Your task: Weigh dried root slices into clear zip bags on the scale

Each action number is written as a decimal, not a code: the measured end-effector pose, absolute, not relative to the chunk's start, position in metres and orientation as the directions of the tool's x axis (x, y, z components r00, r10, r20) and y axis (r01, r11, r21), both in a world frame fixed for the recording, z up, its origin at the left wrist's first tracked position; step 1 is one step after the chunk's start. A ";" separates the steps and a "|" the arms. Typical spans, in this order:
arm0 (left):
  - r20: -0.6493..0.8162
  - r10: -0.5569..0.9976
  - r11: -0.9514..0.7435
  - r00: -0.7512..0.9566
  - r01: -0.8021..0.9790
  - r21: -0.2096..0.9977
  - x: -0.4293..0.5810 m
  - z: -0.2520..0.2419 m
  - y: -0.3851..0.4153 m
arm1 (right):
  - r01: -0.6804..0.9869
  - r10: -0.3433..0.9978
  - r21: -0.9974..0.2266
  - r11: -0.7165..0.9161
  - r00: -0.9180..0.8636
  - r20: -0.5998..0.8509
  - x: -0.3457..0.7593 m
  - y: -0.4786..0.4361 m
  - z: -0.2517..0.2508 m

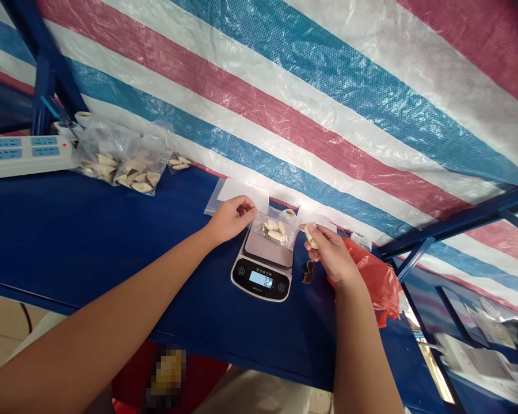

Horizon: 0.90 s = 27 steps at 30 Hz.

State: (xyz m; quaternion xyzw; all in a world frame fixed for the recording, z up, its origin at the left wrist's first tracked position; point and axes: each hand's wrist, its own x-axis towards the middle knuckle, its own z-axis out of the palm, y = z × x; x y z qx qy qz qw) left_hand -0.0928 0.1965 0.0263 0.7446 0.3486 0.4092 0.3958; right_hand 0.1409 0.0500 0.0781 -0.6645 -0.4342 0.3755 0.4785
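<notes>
A digital kitchen scale (261, 279) stands on the blue table, its lit display showing digits that look like 7.2. On its plate lies a clear zip bag (288, 241) with several pale wedge-shaped pieces (276, 231) inside. My left hand (233, 217) is closed at the bag's upper left corner, thumb and forefinger pinching it. To the right of the scale, my right hand (328, 250) holds a similar pale piece (311, 234) between thumb and fingers, apart from the bag. Below that hand, a dark brown curved shell-like piece (308, 272) rests on the table.
Filled clear bags (140, 172) lie at the back left beside a white power strip (26, 154). A crumpled red plastic bag (373, 276) sits by my right wrist. White paper (246, 190) lies behind the scale, against a striped tarp (259, 109). Blue metal frame bars (457, 215) rise at right.
</notes>
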 end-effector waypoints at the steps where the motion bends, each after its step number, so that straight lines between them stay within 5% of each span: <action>1: 0.333 0.848 -0.438 0.412 0.193 0.878 -0.095 0.027 0.198 | 0.265 0.919 -0.953 -0.143 0.392 -0.029 0.144 0.051 0.077; 5: 0.339 0.852 -0.438 0.399 0.190 0.879 -0.100 0.027 0.203 | 0.417 0.781 -0.907 0.053 0.548 0.298 0.145 0.057 0.069; 9: 0.357 0.822 -0.465 0.445 0.161 0.871 -0.097 0.023 0.207 | 0.672 0.697 -0.736 0.087 0.486 0.527 0.122 0.070 0.063; 15: 0.390 0.908 -0.405 0.151 0.087 0.910 -0.096 0.021 0.217 | 0.928 0.786 -0.365 0.070 0.174 0.594 0.093 0.084 0.062; 27: 0.408 0.906 -0.404 -0.112 0.060 0.913 -0.106 0.016 0.235 | 0.668 0.557 -0.741 0.065 0.592 0.583 0.155 0.070 0.043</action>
